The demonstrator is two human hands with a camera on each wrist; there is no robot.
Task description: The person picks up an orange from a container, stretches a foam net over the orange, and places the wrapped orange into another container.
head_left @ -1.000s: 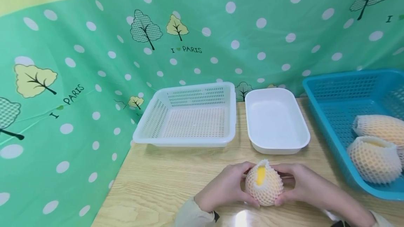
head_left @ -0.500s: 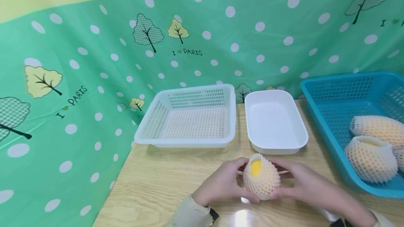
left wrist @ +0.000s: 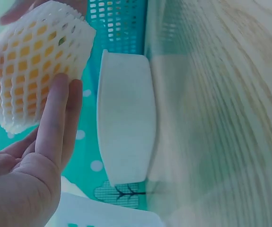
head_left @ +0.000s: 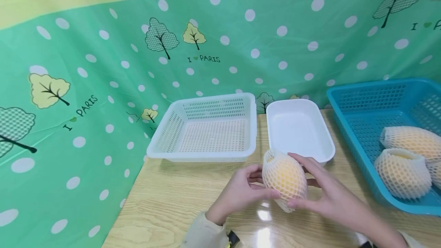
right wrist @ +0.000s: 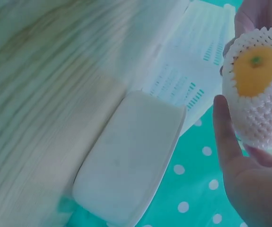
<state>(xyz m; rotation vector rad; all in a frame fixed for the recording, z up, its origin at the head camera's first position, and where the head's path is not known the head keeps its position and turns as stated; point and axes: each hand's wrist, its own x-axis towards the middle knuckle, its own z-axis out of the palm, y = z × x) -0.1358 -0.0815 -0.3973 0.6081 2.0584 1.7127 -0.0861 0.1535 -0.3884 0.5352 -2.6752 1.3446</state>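
Observation:
Between both hands, lifted off the table, is a yellow-orange fruit in a white foam net (head_left: 284,177). My left hand (head_left: 237,192) holds it from the left, with thumb near and fingers behind. On the other side my right hand (head_left: 325,190) grips it between thumb and fingers. In the left wrist view the fruit's flesh colour shows through the net (left wrist: 34,66), with fingertips pressed to it. A bare end of the fruit (right wrist: 256,71) with a small green spot pokes out of the net in the right wrist view.
A white shallow tub (head_left: 299,125) stands just behind the hands. To its left is a white slotted basket (head_left: 253,141). At right a blue basket (head_left: 355,144) holds several net-wrapped fruits (head_left: 401,173). A polka-dot green cloth (head_left: 234,22) hangs behind the wooden table (head_left: 165,194).
Both hands have raised the fruit off the table and turned it, so its bare yellow opening no longer faces the head camera. The view has shifted slightly.

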